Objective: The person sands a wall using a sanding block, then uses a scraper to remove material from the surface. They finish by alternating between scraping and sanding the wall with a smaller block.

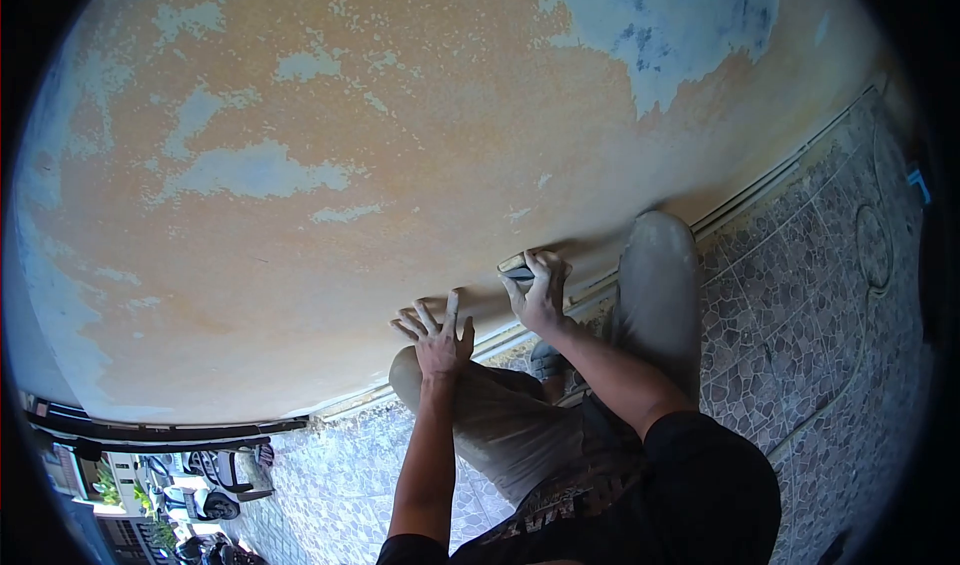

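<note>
Plainly, the right hand was curled tight around a small flat tool, fingers folded over its top and only a pale edge and a dark strip showing past the knuckles. Whether it was a scraper or a sanding block I could not tell. The tool was pressed against the wall, low down, just above where wall met floor. Just beside it, the left hand lay flat on the same wall with its fingers spread wide, holding nothing. Both forearms ran down to a person crouched close, knees in pale trousers nearly touching the wall. The wall wore orange paint, worn through in ragged patches to pale blue. A thin rail ran along its foot. The floor was laid in tiles patterned like irregular stone. Well apart, at the far end, parked scooters stood.
</note>
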The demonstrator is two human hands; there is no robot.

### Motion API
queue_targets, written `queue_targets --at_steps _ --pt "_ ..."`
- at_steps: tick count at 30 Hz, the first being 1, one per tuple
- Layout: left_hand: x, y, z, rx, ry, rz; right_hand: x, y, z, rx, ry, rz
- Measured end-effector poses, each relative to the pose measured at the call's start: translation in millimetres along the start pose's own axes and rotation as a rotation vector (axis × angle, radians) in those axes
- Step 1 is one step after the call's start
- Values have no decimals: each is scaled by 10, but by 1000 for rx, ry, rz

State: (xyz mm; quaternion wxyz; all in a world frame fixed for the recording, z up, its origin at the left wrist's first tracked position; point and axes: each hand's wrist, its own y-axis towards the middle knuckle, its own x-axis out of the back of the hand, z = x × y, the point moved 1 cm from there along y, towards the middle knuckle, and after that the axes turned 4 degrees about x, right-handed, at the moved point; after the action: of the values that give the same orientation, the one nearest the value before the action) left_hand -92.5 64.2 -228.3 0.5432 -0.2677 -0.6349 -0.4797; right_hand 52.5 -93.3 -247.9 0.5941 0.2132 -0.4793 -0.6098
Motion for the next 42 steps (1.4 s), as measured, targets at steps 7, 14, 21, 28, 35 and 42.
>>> queue_targets --at_steps 7,14,21,28,35,42 --pt "84 -42 -42 22 -16 -25 345 1004 206 -64 59 -284" --pt "13 -61 -11 7 0 10 70 -51 -51 -46 -18 -63" --pt "15 -60 7 -21 23 -7 114 734 146 -8 106 -282" --pt "69 -48 -58 19 -27 -38 -36 -97 -17 -21 12 -6" --pt "85 -49 -37 14 -4 27 142 692 145 5 89 -249" --pt "50 -24 -29 12 -19 39 191 323 95 0 12 -91"
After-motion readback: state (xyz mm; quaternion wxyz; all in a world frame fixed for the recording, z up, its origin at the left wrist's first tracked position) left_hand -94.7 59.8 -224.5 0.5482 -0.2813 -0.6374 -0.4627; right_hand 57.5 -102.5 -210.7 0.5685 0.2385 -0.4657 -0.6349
